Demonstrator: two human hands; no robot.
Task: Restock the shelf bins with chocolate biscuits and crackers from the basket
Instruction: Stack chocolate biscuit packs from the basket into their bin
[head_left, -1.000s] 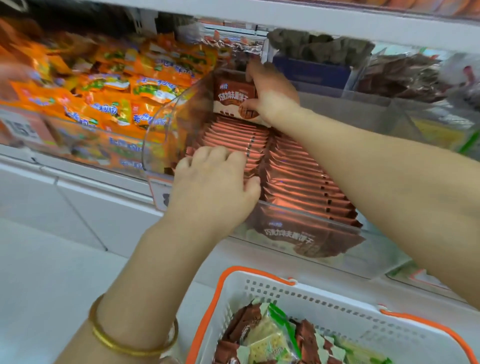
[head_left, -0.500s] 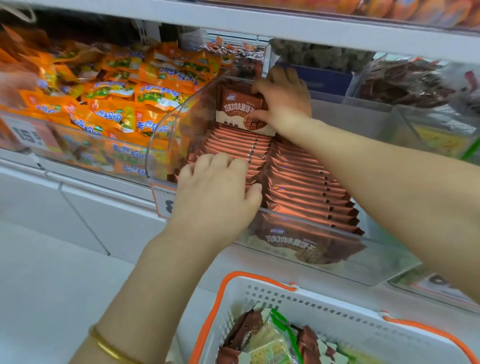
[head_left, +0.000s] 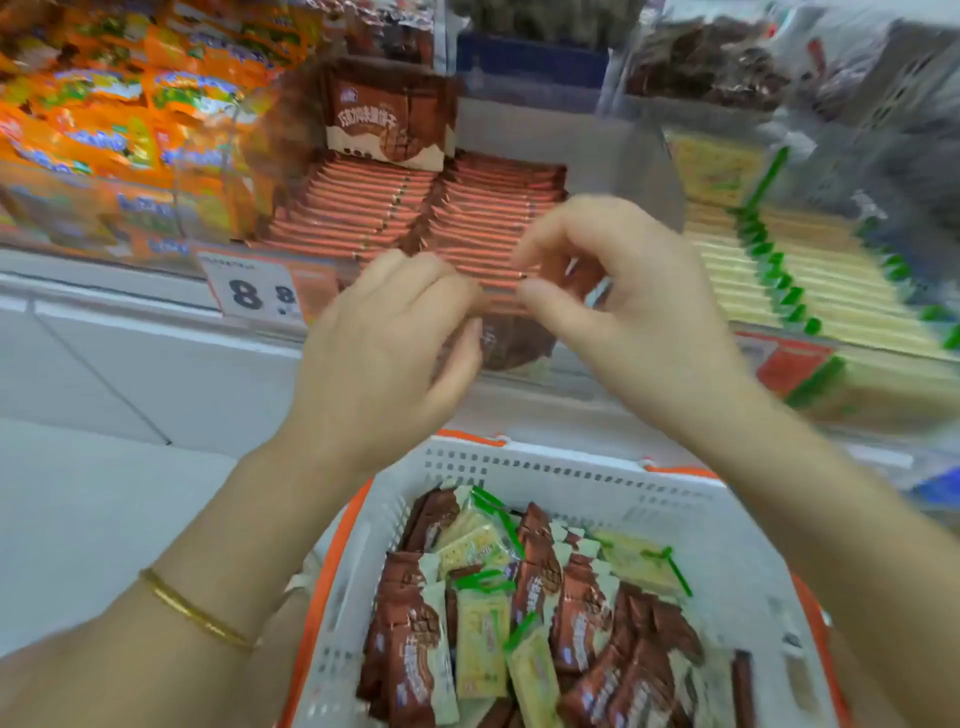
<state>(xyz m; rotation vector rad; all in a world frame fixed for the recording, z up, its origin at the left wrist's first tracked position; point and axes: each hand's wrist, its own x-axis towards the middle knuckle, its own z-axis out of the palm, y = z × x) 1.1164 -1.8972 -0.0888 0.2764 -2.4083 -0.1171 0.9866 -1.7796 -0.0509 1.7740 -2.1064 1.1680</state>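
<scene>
Left hand and right hand are side by side, just in front of the clear bin of chocolate biscuits and above the basket.

Left fingers are curled, knuckles up, thumb tucked under. Right fingers are bent, with forefinger and thumb tip close and only a narrow gap between. The fingertips of the two hands nearly meet.

The view is smeared, so I cannot tell whether either hand pinches a pack or only hangs curled before the front row. Brown wrapper edges show in the gap between my fingers, but they may belong to the rows behind.

Chocolate biscuits: two rows stand on edge in the bin, running front to back. One upright pack faces out at the back of the left row. Another pack lies face-out against the front wall, just below my fingertips.

Crackers: cream packs with green ends, in rows in the next bin to the right, apart from my right hand.

Basket: white with an orange rim, below my wrists. It holds a loose mix of brown biscuit packs and cracker packs. Neither hand touches them.

Other: a price tag showing 8 sits on the shelf edge left of my left hand. Orange snack bags fill the bin further left. There is a gold bangle on my left wrist.
</scene>
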